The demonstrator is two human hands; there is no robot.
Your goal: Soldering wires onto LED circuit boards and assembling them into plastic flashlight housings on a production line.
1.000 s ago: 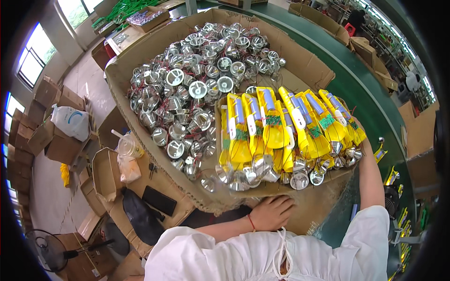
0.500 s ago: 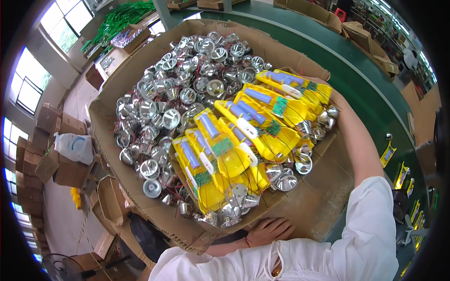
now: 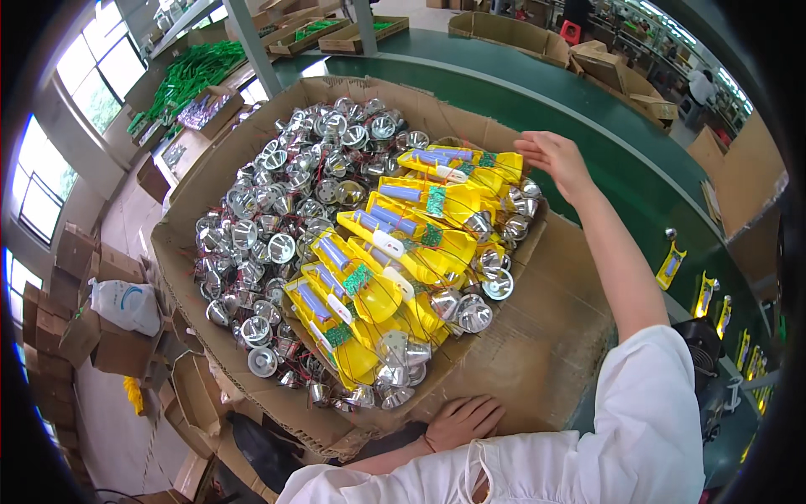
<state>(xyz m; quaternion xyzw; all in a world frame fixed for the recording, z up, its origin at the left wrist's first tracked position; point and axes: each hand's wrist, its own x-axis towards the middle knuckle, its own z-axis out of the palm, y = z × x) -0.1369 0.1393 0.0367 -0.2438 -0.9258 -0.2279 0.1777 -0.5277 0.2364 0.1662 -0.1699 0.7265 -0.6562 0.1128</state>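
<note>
The left hand (image 3: 464,422) lies palm down by the near edge of the flat brown cardboard (image 3: 562,311); its underside is hidden, so I cannot tell whether it grips anything. Beyond it, the yellow flashlight half-shells (image 3: 378,298) lie overlapped in a slanting row, apparently in a shallow cardboard tray (image 3: 525,260), over the right part of a big carton (image 3: 191,336). The right hand (image 3: 558,164) is at the row's far right end, fingers extended and fairly wide, with nothing visible in it; whether its fingertips touch a shell or the tray is unclear.

Each shell is probably light, stiff and rather slick plastic, weighted by its lavender battery cell (image 3: 311,302). The green circuit board (image 3: 436,202) and thin wires look like the fragile parts, so a shell seems best held by its yellow side walls. The loaded tray is likely heavier and its cardboard may flex; support under 2 opposite edges would suit it.

Wired reflectors (image 3: 474,315) spill along the tray's near edge and could snag. Past the tray's left side, a heap of loose reflectors (image 3: 281,248) fills the carton, crowding that edge. Outside the carton's right edge runs a green worktop (image 3: 621,185), with more yellow shells (image 3: 670,267) toward its near right. Beyond the carton's far edge stand 2 grey metal posts (image 3: 252,46); farther left lies a pile of green parts (image 3: 193,71).
</note>
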